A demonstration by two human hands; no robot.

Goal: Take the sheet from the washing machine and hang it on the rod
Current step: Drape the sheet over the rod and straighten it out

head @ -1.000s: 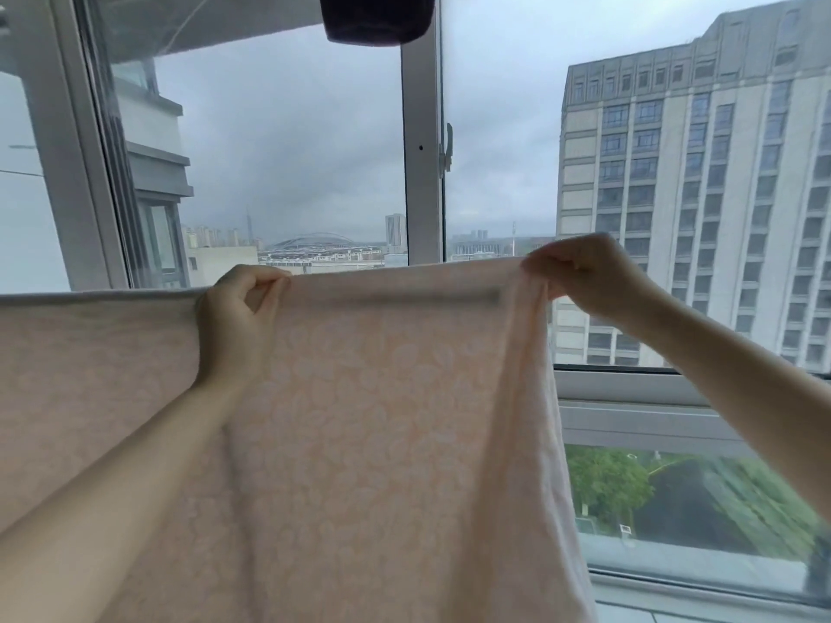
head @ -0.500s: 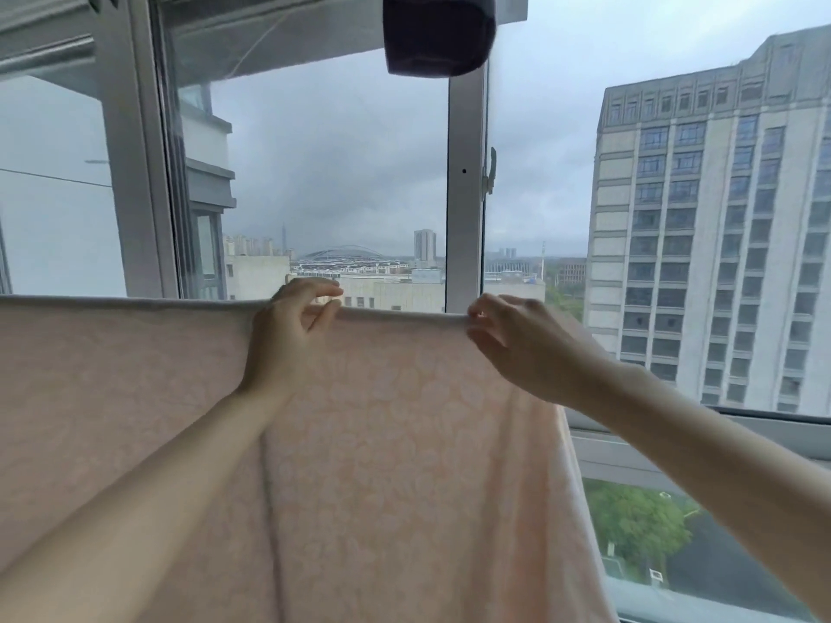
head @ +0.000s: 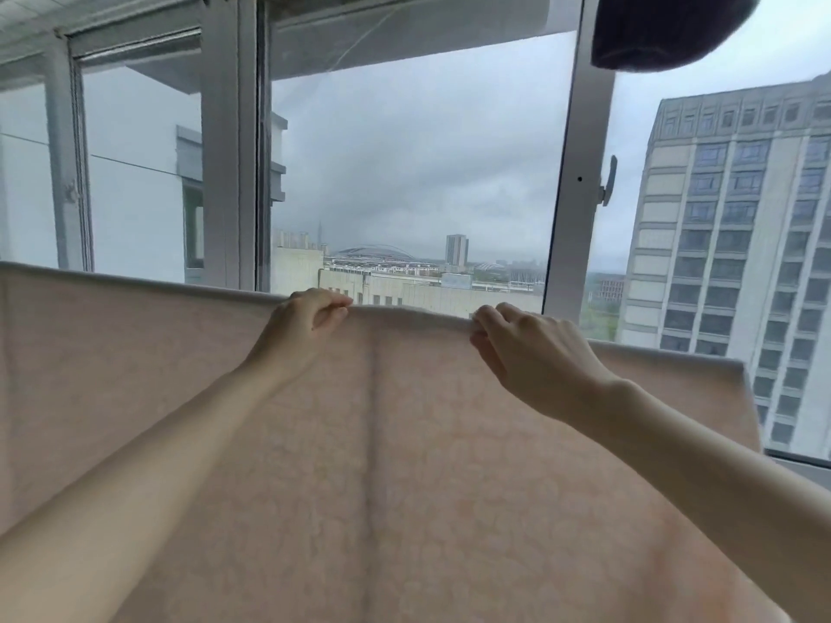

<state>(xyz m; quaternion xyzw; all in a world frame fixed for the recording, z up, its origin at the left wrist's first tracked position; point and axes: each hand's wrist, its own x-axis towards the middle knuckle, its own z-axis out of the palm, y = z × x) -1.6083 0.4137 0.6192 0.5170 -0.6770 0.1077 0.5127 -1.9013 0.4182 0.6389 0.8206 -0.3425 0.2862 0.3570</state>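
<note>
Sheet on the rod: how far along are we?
Done: the sheet is out of the machine and draped over the rod, which it hides, spread wide to the left. In hand: the left hand and right hand both pinch its top fold. Left: smooth the vertical crease at centre, even out the lower right end, then let go.

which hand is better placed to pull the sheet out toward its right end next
Right, probably. The right hand pinches the sheet at its top fold, on the side nearer the free right end. The left hand grips the same fold farther left, across a vertical crease, so it would have to cross over.
</note>
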